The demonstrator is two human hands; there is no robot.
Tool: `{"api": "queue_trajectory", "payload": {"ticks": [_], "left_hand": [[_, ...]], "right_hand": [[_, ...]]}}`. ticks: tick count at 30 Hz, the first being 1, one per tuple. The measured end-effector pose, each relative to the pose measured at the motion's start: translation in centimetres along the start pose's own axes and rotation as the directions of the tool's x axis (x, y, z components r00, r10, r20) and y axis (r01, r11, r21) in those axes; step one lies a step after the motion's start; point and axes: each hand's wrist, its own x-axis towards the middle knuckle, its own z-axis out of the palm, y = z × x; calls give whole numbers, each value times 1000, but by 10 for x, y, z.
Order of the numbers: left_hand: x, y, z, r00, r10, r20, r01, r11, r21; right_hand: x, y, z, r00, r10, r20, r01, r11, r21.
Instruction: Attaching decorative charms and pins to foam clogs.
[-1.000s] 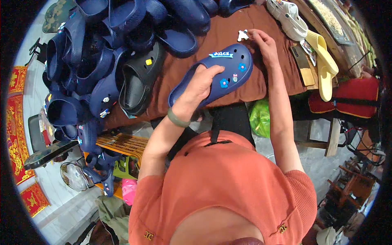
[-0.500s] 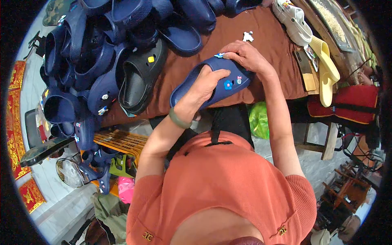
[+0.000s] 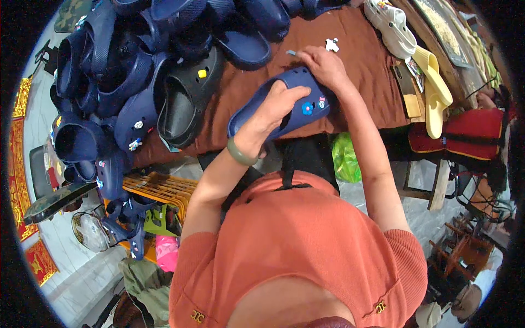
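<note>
A navy blue clog (image 3: pixel 292 123) lies tilted over the front part of the brown cloth. My left hand (image 3: pixel 279 104) is closed around its side, thumb on top and fingers inside the opening. On its toe sit a blue flower charm (image 3: pixel 307 108) and a small pink-and-white charm (image 3: pixel 321 102). Just beyond the toe, my right hand (image 3: pixel 325 65) pinches a small pale bluish charm (image 3: pixel 291 52), seen edge-on and apart from the clog. A white charm (image 3: pixel 332 45) rests on the cloth near that hand.
Navy clogs (image 3: pixel 123 82) pile up at the far left, beside a black clog (image 3: pixel 183 104) with a yellow charm. A white clog (image 3: pixel 391 27) and a yellow slipper (image 3: pixel 435 93) lie right. An orange crate (image 3: pixel 158 188) stands below left; brown cloth (image 3: pixel 361 82) covers the table.
My right hand has lifted off the clog's edge and moved slightly away and left, taking the small charm with it. My left hand keeps its hold on the clog.
</note>
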Motion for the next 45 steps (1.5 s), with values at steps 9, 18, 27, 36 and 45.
{"api": "queue_trajectory", "payload": {"ticks": [9, 18, 27, 36, 45], "left_hand": [[-1, 2, 0, 999, -22, 44, 24, 999, -29], [-2, 6, -1, 998, -47, 45, 48, 998, -29], [-3, 5, 1, 1000, -15, 22, 17, 999, -51], [-2, 5, 1, 1000, -12, 5, 12, 1000, 1], [-1, 4, -1, 1000, 2, -29, 0, 998, 64]], "right_hand": [[-9, 40, -19, 976, 194, -100, -39, 606, 794], [-72, 43, -23, 987, -157, 29, 116, 828, 548], [-87, 32, 1, 962, -39, -269, 120, 949, 290], [-73, 19, 23, 777, -154, -610, 100, 987, -122], [-39, 53, 27, 700, 411, -584, 5, 815, 579]]}}
